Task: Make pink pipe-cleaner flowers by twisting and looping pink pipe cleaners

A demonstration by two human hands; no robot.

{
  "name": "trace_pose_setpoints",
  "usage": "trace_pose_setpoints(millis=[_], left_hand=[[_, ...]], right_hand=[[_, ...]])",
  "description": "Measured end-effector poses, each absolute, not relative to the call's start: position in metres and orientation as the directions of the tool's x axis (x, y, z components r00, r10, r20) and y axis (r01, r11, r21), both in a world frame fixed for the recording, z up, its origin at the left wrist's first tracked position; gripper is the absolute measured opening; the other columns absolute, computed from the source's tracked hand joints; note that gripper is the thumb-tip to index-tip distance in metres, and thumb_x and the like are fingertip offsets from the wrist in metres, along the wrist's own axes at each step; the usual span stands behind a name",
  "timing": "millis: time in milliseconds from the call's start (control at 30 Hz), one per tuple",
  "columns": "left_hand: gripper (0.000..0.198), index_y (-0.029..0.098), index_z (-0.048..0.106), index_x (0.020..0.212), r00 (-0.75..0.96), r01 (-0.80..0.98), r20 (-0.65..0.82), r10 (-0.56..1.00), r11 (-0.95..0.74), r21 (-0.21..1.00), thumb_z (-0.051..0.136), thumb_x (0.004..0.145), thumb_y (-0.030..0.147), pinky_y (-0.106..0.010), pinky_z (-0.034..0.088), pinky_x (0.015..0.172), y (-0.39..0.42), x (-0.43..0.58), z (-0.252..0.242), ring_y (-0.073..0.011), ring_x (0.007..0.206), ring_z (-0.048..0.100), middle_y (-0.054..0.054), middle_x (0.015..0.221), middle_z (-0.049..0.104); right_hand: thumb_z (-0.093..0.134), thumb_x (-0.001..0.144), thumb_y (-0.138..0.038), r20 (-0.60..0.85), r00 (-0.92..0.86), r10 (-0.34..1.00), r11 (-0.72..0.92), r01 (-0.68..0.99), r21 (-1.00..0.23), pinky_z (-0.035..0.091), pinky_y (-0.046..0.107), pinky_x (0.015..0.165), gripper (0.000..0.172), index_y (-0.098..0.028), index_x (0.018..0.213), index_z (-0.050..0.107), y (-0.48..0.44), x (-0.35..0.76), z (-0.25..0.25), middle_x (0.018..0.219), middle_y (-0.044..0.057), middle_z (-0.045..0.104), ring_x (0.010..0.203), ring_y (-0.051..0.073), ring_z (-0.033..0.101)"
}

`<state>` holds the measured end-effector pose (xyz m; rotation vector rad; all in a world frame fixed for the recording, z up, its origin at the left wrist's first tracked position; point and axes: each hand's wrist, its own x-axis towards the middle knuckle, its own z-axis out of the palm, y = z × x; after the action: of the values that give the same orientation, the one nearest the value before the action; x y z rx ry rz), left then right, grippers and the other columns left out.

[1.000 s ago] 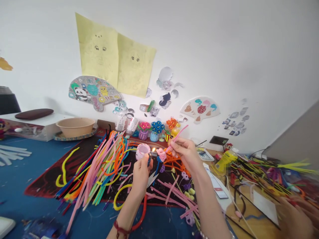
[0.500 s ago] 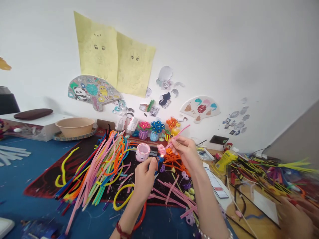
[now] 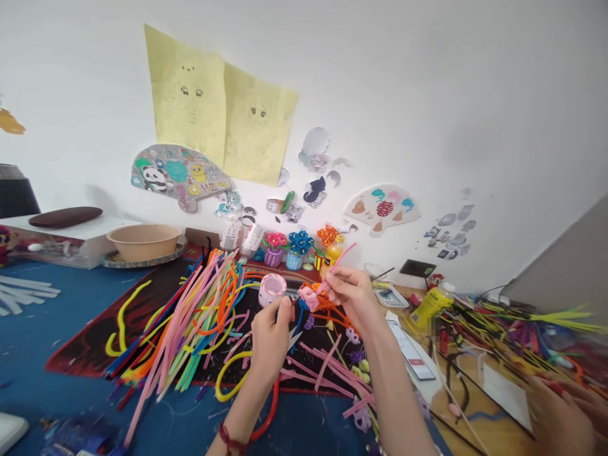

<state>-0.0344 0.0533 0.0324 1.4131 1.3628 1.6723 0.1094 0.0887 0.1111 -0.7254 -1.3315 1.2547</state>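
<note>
My right hand [image 3: 354,296] pinches the stem of a pink pipe-cleaner flower [image 3: 310,296], whose looped petals hang down to the left while the loose end points up. Just left of it, my left hand [image 3: 270,335] is closed around a small dark lighter [image 3: 291,301]; no flame shows on it. A short gap separates the lighter from the petals. Behind my left hand stands a pink patterned roll [image 3: 272,289]. Below the flower lie orange pipe cleaners [image 3: 335,310], and scissor blades [image 3: 295,339] show beside my left wrist.
A large bundle of coloured pipe cleaners [image 3: 185,316] covers the mat on the left. Finished flower pots [image 3: 294,258] stand along the wall. To the right are a phone [image 3: 415,354], a yellow bottle [image 3: 432,304] and another person's blurred hands [image 3: 560,411].
The flame at the lighter has gone out. My left hand has drawn slightly left and away from the pink flower, and the flower's looped petals show more fully.
</note>
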Motion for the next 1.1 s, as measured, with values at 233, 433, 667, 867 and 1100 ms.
trace_pose_setpoints(millis=[233,433,667,867,1100], left_hand=[[0.040,0.019,0.035,0.055,-0.220,0.233,0.427,0.877,-0.378,0.896,0.035,0.089,0.041,-0.025,0.022,0.053,0.045,-0.032,0.039,-0.0111,0.051,0.030,0.004,0.052,0.031],[0.040,0.019,0.042,0.054,-0.243,0.412,0.428,0.871,-0.307,0.858,0.042,0.086,0.042,-0.025,0.020,0.053,0.045,-0.030,0.042,-0.0113,0.047,0.032,0.005,0.047,0.034],[0.045,0.019,0.058,0.066,-0.347,0.415,0.327,0.879,-0.169,0.894,0.038,0.089,0.053,-0.024,0.026,0.056,0.050,-0.035,0.040,-0.0144,0.052,0.044,0.002,0.052,0.049],[0.046,0.019,0.061,0.076,-0.295,0.491,0.297,0.908,-0.123,0.862,0.034,0.092,0.053,-0.024,0.029,0.057,0.056,-0.036,0.035,-0.0154,0.058,0.052,0.001,0.059,0.058],[0.034,0.020,0.064,0.086,-0.167,0.801,0.232,0.958,-0.005,0.599,0.046,0.090,0.048,-0.026,0.035,0.061,0.061,-0.039,0.023,-0.0231,0.079,0.064,-0.007,0.083,0.070]], right_hand=[[0.078,0.068,-0.027,0.305,-0.137,0.942,0.262,-0.265,-0.928,0.031,0.017,0.039,0.016,-0.014,0.064,0.070,0.095,0.110,0.108,0.054,0.000,0.061,0.043,0.006,0.046],[0.081,0.065,-0.023,0.261,-0.114,0.959,0.192,-0.418,-0.888,0.034,0.014,0.040,0.016,-0.011,0.066,0.070,0.095,0.112,0.109,0.056,0.000,0.059,0.046,0.004,0.046],[0.074,0.067,-0.009,0.148,-0.269,0.952,-0.098,-0.723,-0.684,0.037,0.008,0.034,0.013,-0.012,0.069,0.062,0.089,0.119,0.102,0.058,-0.003,0.057,0.039,0.000,0.039],[0.055,0.072,0.006,0.083,-0.395,0.915,-0.312,-0.824,-0.473,0.037,0.003,0.033,0.022,-0.016,0.072,0.053,0.085,0.119,0.090,0.059,-0.006,0.054,0.040,0.001,0.045],[0.053,0.071,0.007,0.032,-0.429,0.903,-0.397,-0.860,-0.320,0.039,0.002,0.034,0.023,-0.015,0.070,0.049,0.077,0.111,0.079,0.056,-0.006,0.052,0.041,0.000,0.047]])
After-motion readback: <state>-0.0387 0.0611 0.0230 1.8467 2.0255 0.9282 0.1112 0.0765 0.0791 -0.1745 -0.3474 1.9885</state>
